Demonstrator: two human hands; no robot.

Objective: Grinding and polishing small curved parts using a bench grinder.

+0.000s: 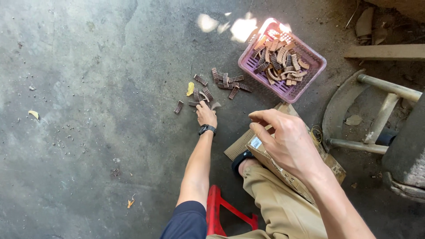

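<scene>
Our left hand (206,114) is down on the scattered small brown curved pieces (228,82) on the concrete floor (88,88), grip hidden. Right hand (283,139) hovers empty, fingers loosely curled. Better to pinch one piece at a time; pink plastic basket (310,77) sits near.

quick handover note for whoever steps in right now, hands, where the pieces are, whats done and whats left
Left hand: stretched out to the concrete floor, fingers on the loose brown curved pieces; whether it grips one cannot be told.
Right hand: raised over the knee, fingers loosely curled, nothing visibly held.
Pink basket: on the floor ahead to the right, already holding a heap of the same curved pieces.
Cardboard: flat under the knee.
Done: many pieces are in the basket.
Left: about a dozen pieces still scattered on the floor between the left hand and the basket.
</scene>
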